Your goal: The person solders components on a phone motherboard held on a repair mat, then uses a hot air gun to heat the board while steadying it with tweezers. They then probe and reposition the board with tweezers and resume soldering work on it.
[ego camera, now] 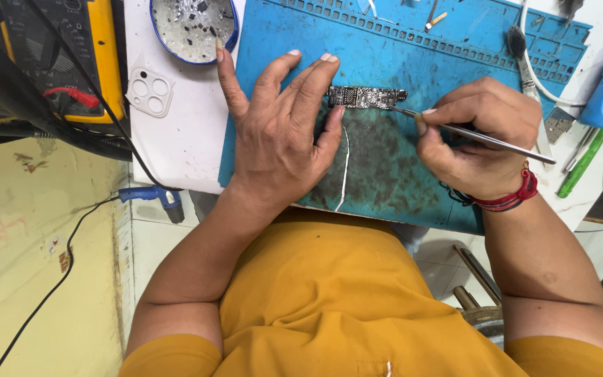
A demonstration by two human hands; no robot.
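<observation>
Head view, one worker at a bench point(176, 150). One blue work mat point(385, 63) covers the bench centre, its near edge at the worker's body, with bare mat showing beyond the board. Left hand point(277, 132), fingers spread and mostly extended, presses its fingertips on the left end of one narrow circuit board point(366, 97). The board lies flat on the mat, long axis running left to right. Right hand point(479, 136), curled closed in a pen grip, holds one thin metal probe point(476, 134); its tip points left and meets the board's right end. One round blue-rimmed dish point(192, 28) of small parts stands past the mat's left edge. One white camera-lens frame point(149, 91) lies beside it.
</observation>
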